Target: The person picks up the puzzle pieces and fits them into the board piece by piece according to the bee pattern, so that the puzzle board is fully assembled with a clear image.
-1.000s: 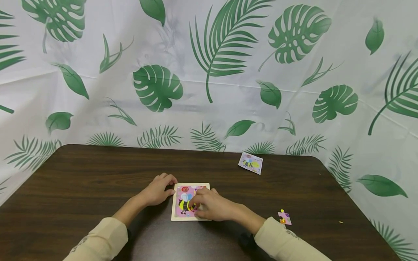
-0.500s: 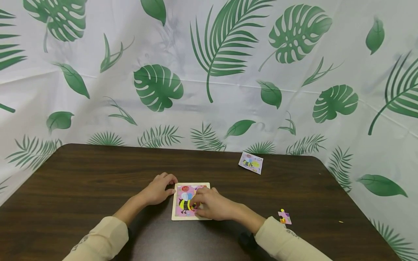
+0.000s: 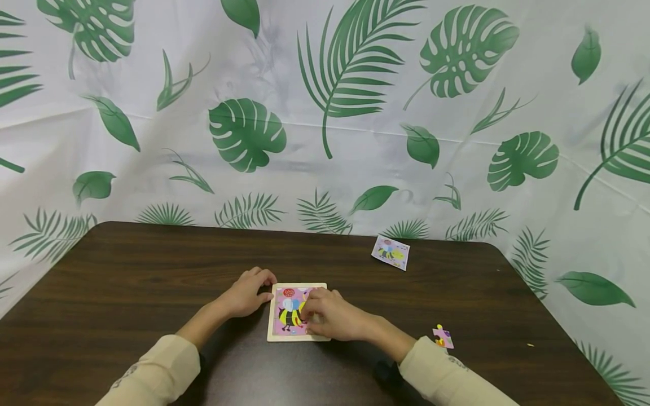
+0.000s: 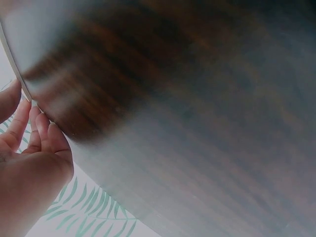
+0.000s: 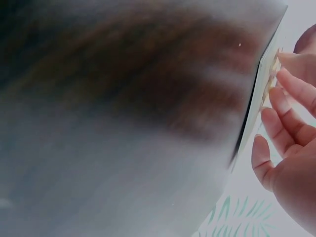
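Observation:
A jigsaw puzzle board (image 3: 290, 339) with a pale wooden frame and a pink bee picture lies on the table. My left hand (image 3: 250, 293) is at its left side, the index fingertip by the upper left corner and the thumb against the edge. Over the right part of the picture, my right hand (image 3: 339, 317) has its fingers curled down and pinches a puzzle piece, mostly hidden beneath them. In the right wrist view the fingertips (image 5: 280, 76) meet just above the frame's rim. A loose pink and yellow puzzle piece (image 3: 443, 338) lies to the right, near the right sleeve.
A printed card (image 3: 390, 253) with the same bee picture lies at the back of the dark wooden table (image 3: 167, 259). A tiny yellow scrap (image 3: 530, 345) is far to the right. Behind the table hangs a white leaf-patterned cloth (image 3: 304, 169).
My right fingers have shifted slightly right over the board, showing a little more of the bee's striped body. The left hand stays by the frame.

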The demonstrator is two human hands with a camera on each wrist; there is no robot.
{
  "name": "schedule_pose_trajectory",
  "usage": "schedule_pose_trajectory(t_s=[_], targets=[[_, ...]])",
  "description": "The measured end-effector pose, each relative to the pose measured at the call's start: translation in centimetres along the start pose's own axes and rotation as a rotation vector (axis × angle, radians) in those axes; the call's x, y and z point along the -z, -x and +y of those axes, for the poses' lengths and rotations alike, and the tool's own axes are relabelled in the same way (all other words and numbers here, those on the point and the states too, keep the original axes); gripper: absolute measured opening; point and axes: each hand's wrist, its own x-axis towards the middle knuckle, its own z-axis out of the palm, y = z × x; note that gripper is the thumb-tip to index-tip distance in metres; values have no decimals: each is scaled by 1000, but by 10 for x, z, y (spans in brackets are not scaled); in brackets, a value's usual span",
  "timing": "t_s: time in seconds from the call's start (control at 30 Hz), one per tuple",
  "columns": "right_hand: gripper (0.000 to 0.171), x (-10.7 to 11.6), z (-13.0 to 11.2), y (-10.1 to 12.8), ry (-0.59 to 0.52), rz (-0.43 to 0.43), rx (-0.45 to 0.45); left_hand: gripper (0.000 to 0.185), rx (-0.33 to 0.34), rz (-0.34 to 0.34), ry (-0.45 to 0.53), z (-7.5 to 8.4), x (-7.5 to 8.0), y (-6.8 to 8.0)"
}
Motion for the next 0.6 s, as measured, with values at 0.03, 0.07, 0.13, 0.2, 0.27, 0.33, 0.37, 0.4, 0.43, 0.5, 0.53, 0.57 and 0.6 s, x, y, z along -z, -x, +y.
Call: schedule_pose_trajectory(t_s=[0.03,0.07,0.13,0.2,0.27,0.33,0.37,0.4,0.43,0.5,0.53,0.57,0.6], targets=[[9,0,0,0,1,2,-1,17,-1,1,0,0,0,0],[8,0,1,1,0,4,-4,17,-2,2,-1,0,0,0],[7,1,1,2,9,10,-4,17,-4,1,-3,1,1,0],[6,1,1,3,18,14,-6,17,-3,1,-5,1,1,1],[5,3,1,4,15,16,-8,18,0,1,-5,1,0,1],[5,4,2,6,-2,11,-14,18,3,2,-3,1,0,1],[6,5,2,6,-11,7,-19,18,5,2,-3,1,0,1],[7,6,2,7,-25,3,-22,18,5,2,-3,1,0,1],[7,7,3,8,-38,-2,-30,18,6,1,-3,1,0,1],[8,8,4,10,-56,-10,-41,18,7,0,-4,1,-1,1],[8,9,4,11,-60,-11,-43,18,7,-1,-5,1,-1,1],[9,10,5,11,-61,-13,-46,18,7,-1,-5,1,-1,1],[9,11,5,12,-66,-12,-45,18,8,-1,-5,1,-1,1]])
